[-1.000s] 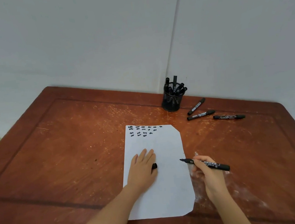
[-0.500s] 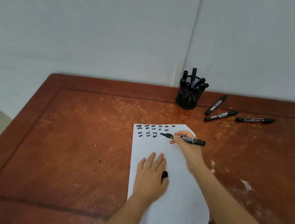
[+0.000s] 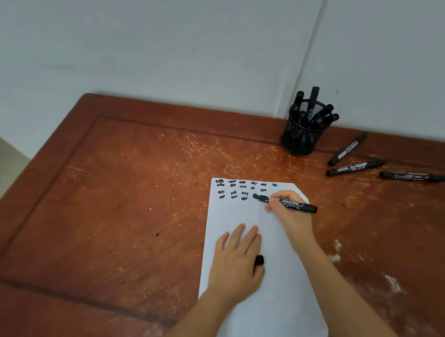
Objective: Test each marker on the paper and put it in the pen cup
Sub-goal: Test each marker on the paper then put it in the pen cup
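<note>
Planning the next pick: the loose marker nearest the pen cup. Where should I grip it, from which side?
Probably the labelled mid-barrel of the marker, from above, pinched across its width: it lies flat, diagonal, apart from the pen cup and its neighbour.

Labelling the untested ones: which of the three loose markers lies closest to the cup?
The far marker, angled toward the wall, just right of the cup; the other two lie further right.
</note>
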Action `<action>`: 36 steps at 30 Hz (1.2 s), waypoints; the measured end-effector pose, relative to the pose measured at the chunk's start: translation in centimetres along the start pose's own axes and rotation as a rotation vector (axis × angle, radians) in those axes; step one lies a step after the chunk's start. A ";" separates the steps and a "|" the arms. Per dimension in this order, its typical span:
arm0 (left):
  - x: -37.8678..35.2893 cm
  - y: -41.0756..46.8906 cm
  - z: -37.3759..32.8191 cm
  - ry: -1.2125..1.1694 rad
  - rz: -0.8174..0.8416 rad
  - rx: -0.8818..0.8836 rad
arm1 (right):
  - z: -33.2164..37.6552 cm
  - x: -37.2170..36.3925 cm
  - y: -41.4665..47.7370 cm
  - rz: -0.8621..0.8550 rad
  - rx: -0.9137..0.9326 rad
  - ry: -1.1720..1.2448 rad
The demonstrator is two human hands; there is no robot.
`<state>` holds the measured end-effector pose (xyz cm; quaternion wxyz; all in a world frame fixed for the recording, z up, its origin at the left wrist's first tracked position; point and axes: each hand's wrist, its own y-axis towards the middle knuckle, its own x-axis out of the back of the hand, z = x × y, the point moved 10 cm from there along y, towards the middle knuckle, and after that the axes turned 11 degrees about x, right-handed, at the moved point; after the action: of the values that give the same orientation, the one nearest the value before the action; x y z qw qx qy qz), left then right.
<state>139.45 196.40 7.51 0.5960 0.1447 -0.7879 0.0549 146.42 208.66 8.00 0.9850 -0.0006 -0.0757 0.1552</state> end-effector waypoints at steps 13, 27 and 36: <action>-0.1 0.1 0.2 0.003 0.008 0.013 | 0.0 -0.3 -0.1 -0.003 0.004 -0.066; 0.0 0.1 0.2 -0.031 0.003 0.013 | -0.4 0.2 0.0 -0.039 -0.015 -0.057; 0.2 0.1 0.2 -0.017 0.014 0.029 | -0.7 0.7 -0.1 -0.057 -0.041 -0.077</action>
<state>139.12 196.44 7.69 0.5866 0.1483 -0.7931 0.0693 147.22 208.83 7.40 0.9852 -0.0125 -0.1166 0.1254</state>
